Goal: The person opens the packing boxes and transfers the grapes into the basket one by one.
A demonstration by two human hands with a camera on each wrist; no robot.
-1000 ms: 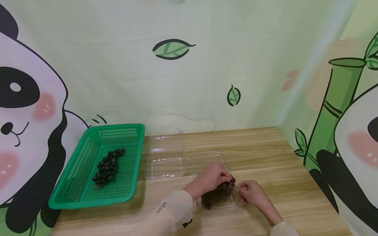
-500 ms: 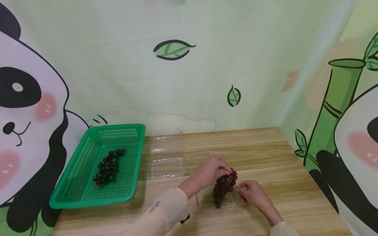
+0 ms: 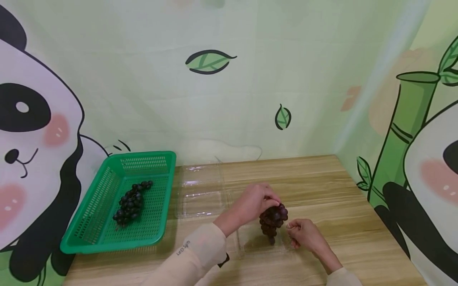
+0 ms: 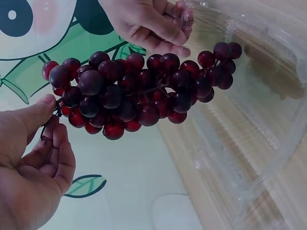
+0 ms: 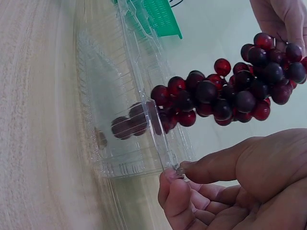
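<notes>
My left hand (image 3: 252,202) pinches the stem of a bunch of dark red grapes (image 4: 134,91) between thumb and fingers. The bunch (image 3: 273,219) hangs down over a clear plastic clamshell box (image 3: 247,242), and its lower tip dips inside the wall in the right wrist view. My right hand (image 3: 305,235) pinches the rim of that box (image 5: 165,148) at its right side with thumb and forefinger. Part of the box's raised lid is hidden behind the left hand in the head view.
A green plastic basket (image 3: 162,222) stands at the left with another bunch of dark grapes (image 3: 130,202) in it. Between basket and hands lies a second open clear box (image 3: 200,196). A printed cloth wall (image 3: 232,127) closes off the table's (image 3: 315,174) back edge.
My left hand has raised the grapes; the bunch has swung from lying slanted to hanging nearly upright over the box. The right hand stays at the box's rim.
</notes>
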